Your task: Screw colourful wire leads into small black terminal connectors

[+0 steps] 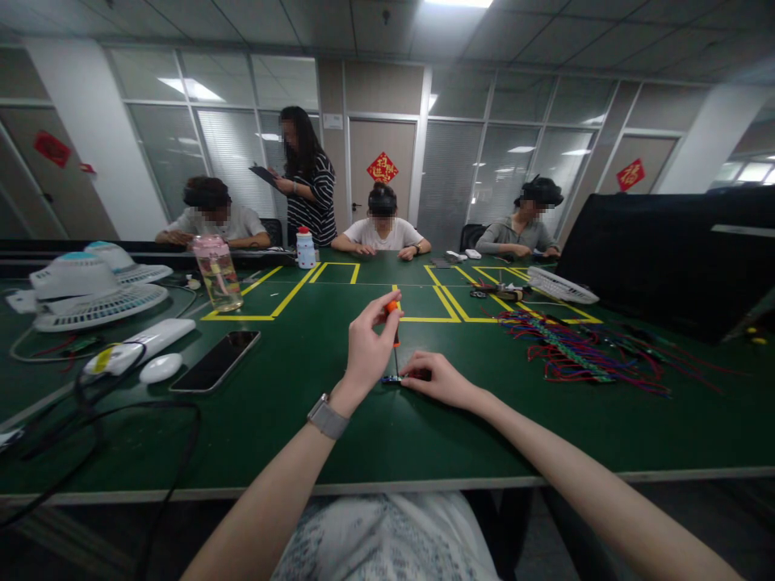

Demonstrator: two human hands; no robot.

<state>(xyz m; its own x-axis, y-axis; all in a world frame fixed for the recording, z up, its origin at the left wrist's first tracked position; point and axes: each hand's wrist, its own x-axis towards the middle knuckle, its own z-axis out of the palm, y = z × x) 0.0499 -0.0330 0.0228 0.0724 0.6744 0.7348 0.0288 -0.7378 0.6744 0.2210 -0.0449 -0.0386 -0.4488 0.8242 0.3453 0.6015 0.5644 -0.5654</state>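
Note:
My left hand (369, 345) pinches the orange handle of a small screwdriver (394, 323), held upright with its tip down on a small dark part (392, 378) lying on the green table (375, 436). My right hand (437, 379) lies low on the table beside it, fingers pressed on that small part and holding it in place. A grey watch sits on my left wrist (328, 418).
A black phone (216, 361), a white mouse (161, 368), cables and white fans (90, 292) lie at the left. A pink-lidded bottle (216, 273) stands behind them. A heap of coloured wires (581, 351) lies at the right. Several people sit and stand at the far side.

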